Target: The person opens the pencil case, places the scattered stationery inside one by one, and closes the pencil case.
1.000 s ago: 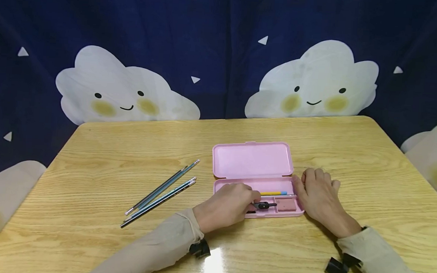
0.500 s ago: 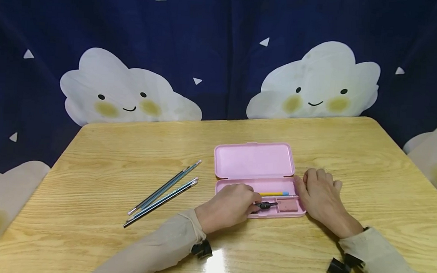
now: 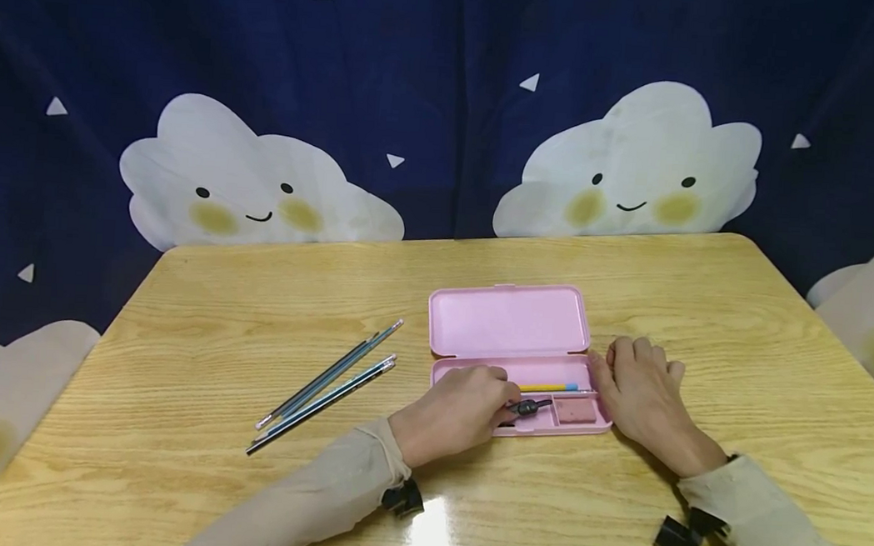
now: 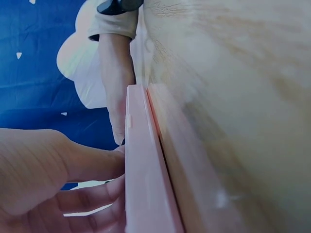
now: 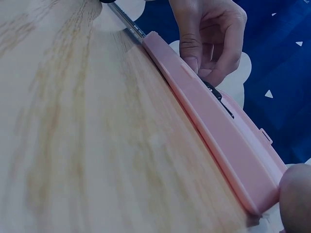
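Clock face centred on the pink pencil case [image 3: 562,432].

Hazards, as I judge them:
- Black compass [image 3: 526,408], low in the tray near 6 o'clock: could snag on the divider or drop crooked if my left grip [image 3: 459,410] loosens. That grip is pinched on it; I cannot tell whether the tip touches the divider.
- Case: could skid on the tabletop [image 3: 528,504] if my right grip [image 3: 643,398], at 3 o'clock, lifts. Its thumb touches the case end; fingers relaxed, clamped on nothing.
- Loose pencils [image 3: 342,372], 9 o'clock: might roll if the left sleeve [image 3: 326,487] swept them.

Containers:
- Case, one, open, lid [image 3: 509,321] laid back at 12.
- Long rear compartment: yellow pencil [image 3: 543,388], blue end towards 3.
- Small compartment, 4 o'clock: pink eraser [image 3: 575,411].
- Front compartment: partly hidden under my left grip.
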